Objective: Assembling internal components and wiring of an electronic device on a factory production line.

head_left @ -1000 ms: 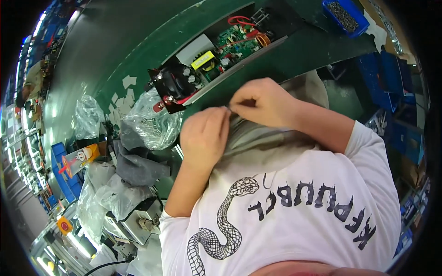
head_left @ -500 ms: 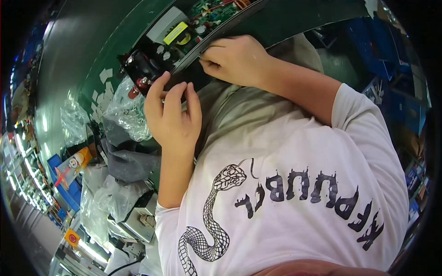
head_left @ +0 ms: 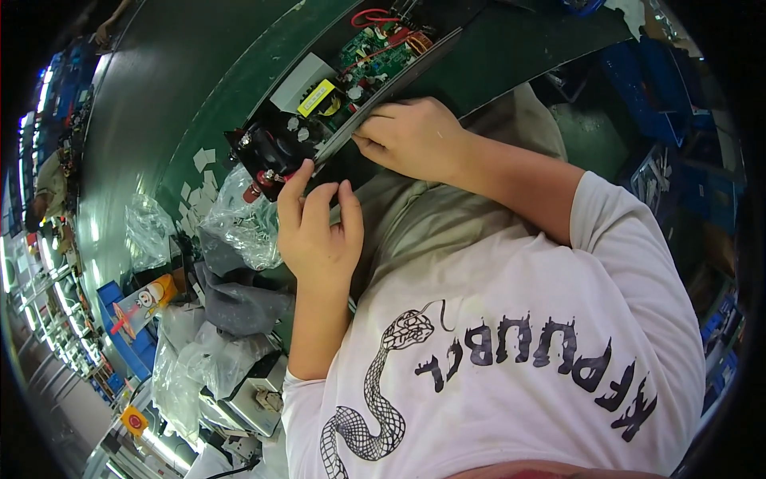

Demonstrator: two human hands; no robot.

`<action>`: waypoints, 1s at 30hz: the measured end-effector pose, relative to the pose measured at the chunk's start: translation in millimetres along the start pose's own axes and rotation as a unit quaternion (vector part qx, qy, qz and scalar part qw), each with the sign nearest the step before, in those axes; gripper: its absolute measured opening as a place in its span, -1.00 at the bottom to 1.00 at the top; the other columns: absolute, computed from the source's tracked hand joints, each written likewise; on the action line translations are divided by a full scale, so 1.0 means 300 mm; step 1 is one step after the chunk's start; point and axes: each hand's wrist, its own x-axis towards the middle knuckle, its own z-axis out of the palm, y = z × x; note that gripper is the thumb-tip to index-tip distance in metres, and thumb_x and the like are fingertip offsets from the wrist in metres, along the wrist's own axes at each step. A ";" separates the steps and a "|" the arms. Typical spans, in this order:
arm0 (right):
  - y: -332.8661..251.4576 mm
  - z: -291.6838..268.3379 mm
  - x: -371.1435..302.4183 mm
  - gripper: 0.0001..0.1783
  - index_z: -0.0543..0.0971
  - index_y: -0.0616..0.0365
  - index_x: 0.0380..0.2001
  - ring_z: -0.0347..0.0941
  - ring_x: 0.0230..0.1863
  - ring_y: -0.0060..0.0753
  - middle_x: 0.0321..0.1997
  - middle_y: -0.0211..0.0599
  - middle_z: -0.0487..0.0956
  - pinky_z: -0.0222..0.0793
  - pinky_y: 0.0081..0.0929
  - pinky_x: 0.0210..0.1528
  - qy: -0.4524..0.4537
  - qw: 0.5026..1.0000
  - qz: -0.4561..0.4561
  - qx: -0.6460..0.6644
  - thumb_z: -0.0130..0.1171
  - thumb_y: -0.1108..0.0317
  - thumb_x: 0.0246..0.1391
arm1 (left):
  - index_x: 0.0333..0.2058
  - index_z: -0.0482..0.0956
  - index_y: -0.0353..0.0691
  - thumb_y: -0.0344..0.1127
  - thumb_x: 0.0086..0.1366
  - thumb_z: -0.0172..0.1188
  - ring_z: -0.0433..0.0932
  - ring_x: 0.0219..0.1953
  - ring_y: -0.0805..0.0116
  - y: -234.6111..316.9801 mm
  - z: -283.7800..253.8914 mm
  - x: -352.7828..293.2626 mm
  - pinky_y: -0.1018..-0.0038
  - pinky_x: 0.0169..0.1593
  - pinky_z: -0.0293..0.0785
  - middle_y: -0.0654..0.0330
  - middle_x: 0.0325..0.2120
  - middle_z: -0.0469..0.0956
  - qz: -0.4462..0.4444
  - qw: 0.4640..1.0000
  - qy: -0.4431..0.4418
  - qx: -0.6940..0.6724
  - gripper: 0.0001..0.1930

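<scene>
An open black metal case point(head_left: 399, 78) lies aslant on the green bench, holding a green circuit board point(head_left: 375, 54), a yellow-wrapped transformer point(head_left: 317, 97) and a black end part with red terminals. My left hand point(head_left: 319, 239) is at the case's near left corner; its fingers are apart and partly bent, one fingertip against the corner by the terminals. Along the near side wall, my right hand point(head_left: 415, 140) has its fingers curled together in a pinch at the wall's edge. Whatever may be between those fingertips is hidden.
Crumpled clear plastic bags point(head_left: 243, 219) and small white paper pieces point(head_left: 199, 188) lie left of the case. Grey bags and a metal-sided unit point(head_left: 259, 399) are beside my left arm. Blue bins point(head_left: 650, 88) stand at the right. Another person's hand point(head_left: 105, 32) shows at the far left.
The whole view has shifted, so case and hands appear lower and further right. Both hands keep nearly the same pose at the case. Another person's hand has come into view at the upper left.
</scene>
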 end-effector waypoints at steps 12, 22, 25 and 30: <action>-0.027 -0.164 0.141 -0.77 0.63 -0.10 -0.31 0.39 0.00 -0.54 -0.20 -0.67 0.56 0.16 -0.28 0.05 -0.006 0.980 -0.156 -0.123 0.37 0.21 -0.10 | -0.44 0.61 -0.15 -0.37 0.05 0.45 0.51 -0.60 0.29 0.003 0.003 0.025 0.40 -0.52 0.47 0.07 -0.10 0.58 -0.002 1.000 -0.005 0.001 -0.85; 0.003 -0.149 0.241 -0.83 0.62 -0.07 -0.34 0.44 -0.04 -0.48 -0.27 -0.62 0.61 0.06 -0.26 0.13 -0.188 0.950 -0.209 -0.138 0.31 0.24 -0.07 | -0.38 0.58 -0.16 -0.33 0.10 0.40 0.58 -0.50 0.18 -0.038 0.001 0.019 0.33 -0.44 0.55 0.02 -0.04 0.54 0.005 0.999 -0.026 -0.032 -0.83; 0.032 -0.128 0.274 -0.96 0.60 -0.11 -0.44 0.43 -0.10 -0.51 -0.35 -0.62 0.56 0.07 -0.26 0.12 -0.116 0.958 -0.233 -0.117 0.19 0.29 -0.02 | -0.29 0.63 -0.17 -0.37 0.05 0.43 0.58 -0.47 0.22 -0.040 0.007 0.030 0.35 -0.41 0.55 -0.03 0.01 0.52 0.015 0.999 -0.008 -0.045 -0.77; 0.122 -0.078 0.409 -0.79 0.61 -0.06 -0.33 0.45 -0.04 -0.45 -0.28 -0.54 0.62 0.09 -0.22 0.13 -0.143 0.953 -0.242 -0.112 0.38 0.29 -0.10 | -0.21 0.64 -0.19 -0.39 0.06 0.41 0.60 -0.38 0.20 -0.080 0.017 0.042 0.33 -0.30 0.58 -0.05 0.02 0.51 0.008 0.998 0.024 -0.058 -0.72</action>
